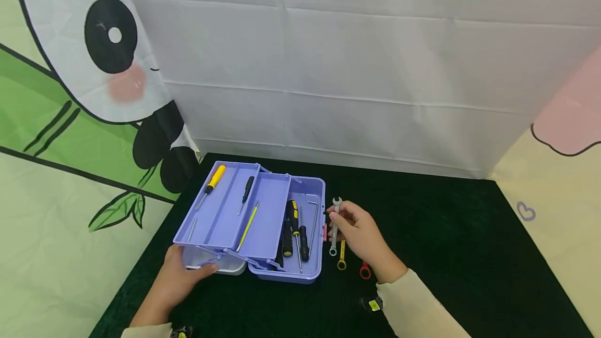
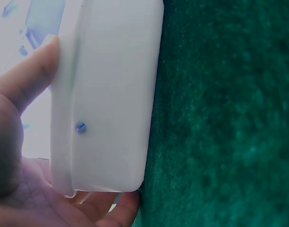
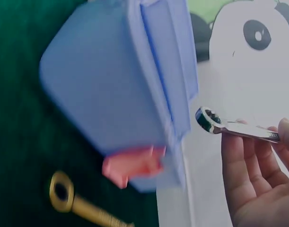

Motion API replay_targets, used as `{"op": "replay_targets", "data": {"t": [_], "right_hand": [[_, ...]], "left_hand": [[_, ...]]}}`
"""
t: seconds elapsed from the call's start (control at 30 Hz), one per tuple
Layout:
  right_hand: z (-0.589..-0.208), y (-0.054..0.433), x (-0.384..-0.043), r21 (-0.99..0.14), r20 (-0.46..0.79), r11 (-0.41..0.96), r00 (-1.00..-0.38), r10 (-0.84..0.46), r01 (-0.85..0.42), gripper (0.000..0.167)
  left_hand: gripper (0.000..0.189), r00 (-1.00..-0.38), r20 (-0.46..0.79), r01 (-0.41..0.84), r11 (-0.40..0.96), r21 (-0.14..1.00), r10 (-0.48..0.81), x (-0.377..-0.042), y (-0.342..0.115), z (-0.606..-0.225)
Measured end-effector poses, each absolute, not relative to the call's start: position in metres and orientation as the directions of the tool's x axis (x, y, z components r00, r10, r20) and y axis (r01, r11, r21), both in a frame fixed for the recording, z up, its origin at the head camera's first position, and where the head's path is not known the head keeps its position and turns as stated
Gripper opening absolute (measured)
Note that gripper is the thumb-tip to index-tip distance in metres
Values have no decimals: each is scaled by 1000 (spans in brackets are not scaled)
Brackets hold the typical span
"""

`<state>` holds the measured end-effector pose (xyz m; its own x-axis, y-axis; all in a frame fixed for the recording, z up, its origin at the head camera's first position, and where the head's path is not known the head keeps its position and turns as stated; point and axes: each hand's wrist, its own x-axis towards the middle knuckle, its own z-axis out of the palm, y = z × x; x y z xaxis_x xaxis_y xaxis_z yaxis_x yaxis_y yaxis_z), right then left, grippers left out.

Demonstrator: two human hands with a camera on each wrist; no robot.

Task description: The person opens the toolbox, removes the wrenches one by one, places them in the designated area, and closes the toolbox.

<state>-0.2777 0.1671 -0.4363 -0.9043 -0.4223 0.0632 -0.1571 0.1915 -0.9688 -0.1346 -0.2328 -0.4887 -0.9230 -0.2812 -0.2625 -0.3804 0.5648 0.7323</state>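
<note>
At a lilac toolbox (image 1: 305, 277), right fingers (image 3: 235, 161) pinch a shiny wrench (image 1: 334, 241), left fingers (image 2: 121, 210) a seemingly translucent lid (image 2: 113, 94).

Looks softly lit in the head view, with pale sheen on the backdrop (image 1: 347, 67), burns to white beside the lid (image 2: 113, 94) and blurs the cloth (image 2: 220, 118) at left wrist, and softens box (image 3: 97, 80) and latch (image 3: 135, 163) at right wrist, glinting off the wrench (image 3: 248, 131).

Head view high, facing down; wrist views close; all share toolbox (image 1: 269, 215)
</note>
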Motion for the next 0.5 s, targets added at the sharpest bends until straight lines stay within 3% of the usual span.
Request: {"op": "replay_targets", "data": {"t": [0.2, 0.5], "right_hand": [[-454, 203, -285, -969, -25, 240, -950, -311, -53, 16], [-475, 241, -290, -957, -144, 279, -961, -235, 75, 28]], "left_hand": [[126, -932, -241, -357, 576, 736, -269, -135, -233, -490], [127, -929, -247, -365, 581, 727, -276, -135, -234, -491]]}}
